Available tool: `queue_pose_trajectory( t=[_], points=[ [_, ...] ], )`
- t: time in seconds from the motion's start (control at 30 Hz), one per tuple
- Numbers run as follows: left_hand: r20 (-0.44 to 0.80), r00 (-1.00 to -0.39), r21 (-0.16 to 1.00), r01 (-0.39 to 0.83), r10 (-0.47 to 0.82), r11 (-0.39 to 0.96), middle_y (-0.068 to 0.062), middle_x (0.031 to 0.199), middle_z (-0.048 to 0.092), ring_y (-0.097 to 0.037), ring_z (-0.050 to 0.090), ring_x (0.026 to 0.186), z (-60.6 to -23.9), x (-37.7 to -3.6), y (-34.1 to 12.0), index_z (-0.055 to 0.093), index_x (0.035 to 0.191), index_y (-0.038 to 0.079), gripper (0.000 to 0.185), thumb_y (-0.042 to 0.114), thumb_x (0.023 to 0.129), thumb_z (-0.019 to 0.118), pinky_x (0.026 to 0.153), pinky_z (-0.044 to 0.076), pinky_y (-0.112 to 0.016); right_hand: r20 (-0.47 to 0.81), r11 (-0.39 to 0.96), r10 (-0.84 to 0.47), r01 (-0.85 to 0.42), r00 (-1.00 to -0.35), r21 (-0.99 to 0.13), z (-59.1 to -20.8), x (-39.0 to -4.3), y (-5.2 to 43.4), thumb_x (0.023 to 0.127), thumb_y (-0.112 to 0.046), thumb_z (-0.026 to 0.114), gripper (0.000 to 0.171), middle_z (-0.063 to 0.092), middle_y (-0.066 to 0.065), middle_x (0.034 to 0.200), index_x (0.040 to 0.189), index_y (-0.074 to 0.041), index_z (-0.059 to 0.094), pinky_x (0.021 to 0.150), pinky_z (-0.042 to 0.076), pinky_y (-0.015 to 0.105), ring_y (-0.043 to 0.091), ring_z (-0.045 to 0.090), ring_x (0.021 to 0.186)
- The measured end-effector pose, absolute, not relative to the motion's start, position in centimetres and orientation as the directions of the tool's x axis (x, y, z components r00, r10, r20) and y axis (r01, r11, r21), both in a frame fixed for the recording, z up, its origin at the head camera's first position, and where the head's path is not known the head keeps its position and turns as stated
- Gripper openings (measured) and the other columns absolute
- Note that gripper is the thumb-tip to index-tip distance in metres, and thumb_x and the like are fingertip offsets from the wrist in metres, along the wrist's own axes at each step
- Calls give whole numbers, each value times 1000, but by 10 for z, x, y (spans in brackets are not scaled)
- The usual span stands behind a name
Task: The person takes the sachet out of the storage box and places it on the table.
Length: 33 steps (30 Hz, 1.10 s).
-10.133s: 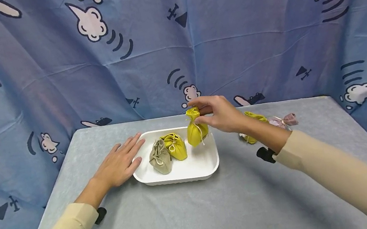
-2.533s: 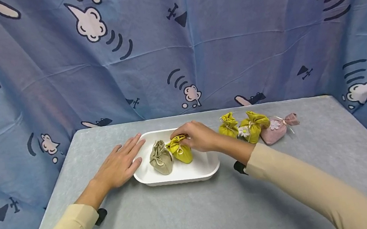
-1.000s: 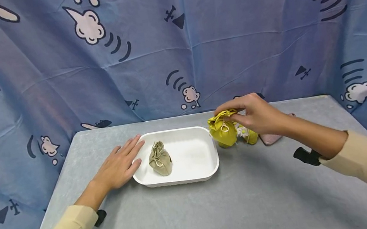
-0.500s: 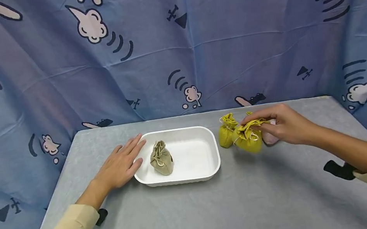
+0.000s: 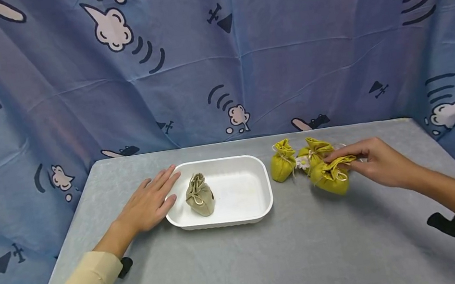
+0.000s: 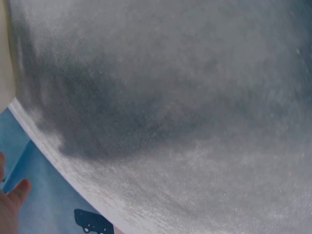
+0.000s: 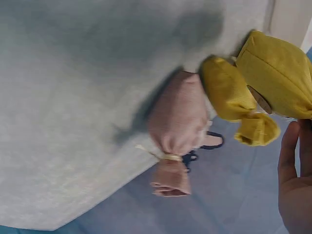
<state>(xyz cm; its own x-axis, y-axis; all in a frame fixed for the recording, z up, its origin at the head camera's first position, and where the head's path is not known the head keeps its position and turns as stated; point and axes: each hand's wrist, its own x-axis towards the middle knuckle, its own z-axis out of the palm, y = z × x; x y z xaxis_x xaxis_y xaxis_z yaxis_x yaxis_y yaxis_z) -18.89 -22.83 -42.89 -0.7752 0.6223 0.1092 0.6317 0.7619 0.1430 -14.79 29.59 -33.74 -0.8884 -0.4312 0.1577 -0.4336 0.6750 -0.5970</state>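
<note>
My right hand (image 5: 376, 162) pinches the gathered neck of a yellow drawstring pouch (image 5: 331, 181), held just above the table in front of other pouches. In the right wrist view that held pouch (image 7: 278, 73) hangs at the upper right, beside the fingers. My left hand (image 5: 145, 206) lies flat with straight fingers, its fingertips on the left rim of a white tray (image 5: 242, 215). One grey-green drawstring pouch (image 5: 200, 197) sits in the tray's left half. A thumb and fingertip (image 6: 14, 195) show in the left wrist view's lower left corner.
Two more yellow pouches stand right of the tray: one near it (image 5: 283, 162) and one (image 5: 315, 148) with a white flower, partly covered. A pink pouch (image 7: 178, 114) lies beyond, mostly hidden by my right hand in the head view. A patterned blue curtain (image 5: 177, 32) hangs behind the table.
My right hand lifted the second yellow pouch out of the tray and carried it right, past the other yellow ones. An earlier yellow pouch was also moved out. The left hand has stayed put.
</note>
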Motion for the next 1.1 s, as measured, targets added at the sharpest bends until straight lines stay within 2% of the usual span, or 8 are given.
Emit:
queue_pose_trajectory(
  t=[0.17, 0.4, 0.7, 0.93, 1.1],
  points=[
    [109, -775, 140, 632, 622, 763, -9, 165, 21, -31, 28, 148, -429, -189, -228, 29, 158, 11, 60, 36, 105, 42, 109, 30, -60, 177, 669, -422, -437, -889, -601, -353, -146, 308, 83, 12, 71, 35, 75, 5, 107, 110, -8, 77, 75, 46, 12, -7, 59, 98],
    [99, -778, 143, 628, 620, 765, -6, 166, 18, -29, 27, 148, -426, -190, -226, 28, 158, 12, 60, 37, 106, 40, 109, 30, -60, 155, 668, -413, -415, -897, -618, -367, -148, 321, 81, 16, 69, 36, 75, 6, 104, 108, -7, 77, 76, 52, 15, -6, 63, 97],
    [103, -779, 145, 626, 618, 766, -7, 165, 19, -31, 27, 148, -426, -190, -225, 28, 158, 11, 60, 35, 105, 43, 109, 29, -60, 95, 705, -385, -359, -918, -611, -373, -147, 327, 83, 15, 68, 37, 74, 8, 108, 111, -8, 76, 75, 53, 16, -5, 61, 95],
    [107, -778, 148, 628, 618, 764, -8, 165, 20, -31, 28, 147, -427, -189, -225, 29, 158, 11, 59, 34, 105, 44, 109, 30, -60, 100, 670, -478, -435, -873, -602, -365, -149, 323, 87, 7, 69, 32, 73, 6, 113, 116, -4, 72, 81, 50, 14, -4, 61, 102],
    [115, -778, 145, 628, 617, 765, -9, 164, 22, -32, 29, 147, -428, -188, -226, 30, 157, 10, 59, 33, 105, 45, 108, 31, -61, 61, 660, -532, -459, -844, -594, -356, -153, 318, 88, 0, 72, 33, 72, -1, 115, 119, -10, 71, 82, 50, 18, 2, 62, 105]
  ],
)
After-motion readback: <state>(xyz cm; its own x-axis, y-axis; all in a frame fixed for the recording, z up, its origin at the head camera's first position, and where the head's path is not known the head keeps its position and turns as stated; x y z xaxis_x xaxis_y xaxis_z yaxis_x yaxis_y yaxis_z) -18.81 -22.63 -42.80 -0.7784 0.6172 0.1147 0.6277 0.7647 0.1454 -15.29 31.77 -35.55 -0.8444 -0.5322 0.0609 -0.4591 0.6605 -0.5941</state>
